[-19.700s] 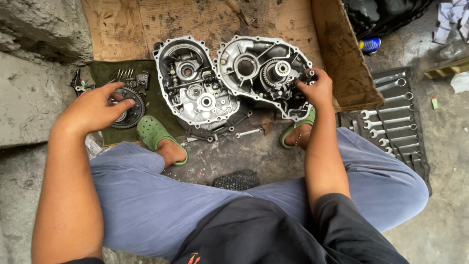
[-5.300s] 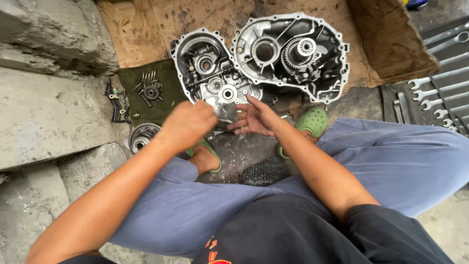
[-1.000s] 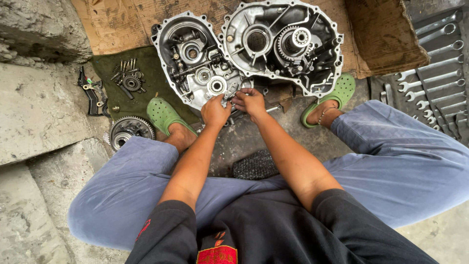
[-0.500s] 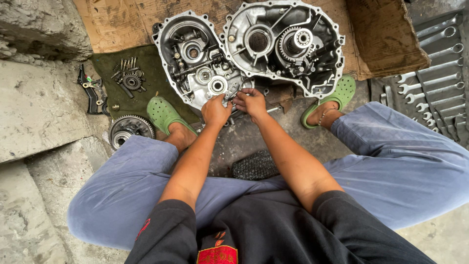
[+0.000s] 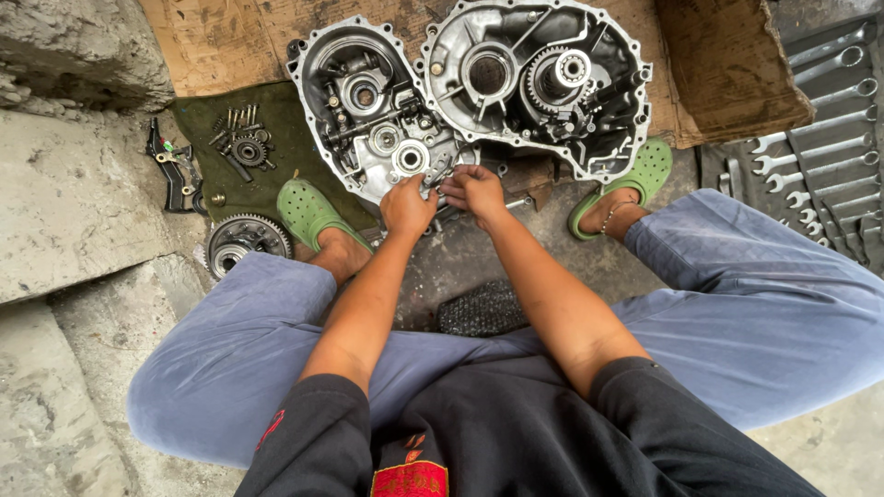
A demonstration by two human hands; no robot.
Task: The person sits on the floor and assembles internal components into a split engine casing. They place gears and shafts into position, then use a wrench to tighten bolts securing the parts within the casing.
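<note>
The left casing (image 5: 368, 110) is lying open on cardboard (image 5: 221, 37) beside the right casing (image 5: 539, 83), both holding where they were a second ago. The left hand (image 5: 407, 207) and right hand (image 5: 472, 190) are staying curled at its lower edge, fingers pinching something too small to tell. A loose gear (image 5: 241, 244) is sitting by a green clog (image 5: 308, 210); wrenches (image 5: 820, 156) are lying right.

There is just one camera, and it sits on the person's head. It looks almost straight down, past the dark shirt and the blue trouser legs, to the ground in front. It is close, about as far away as the arms reach. The left hand (image 5: 407, 208) and right hand (image 5: 474, 190) sit near the middle of the picture.
</note>
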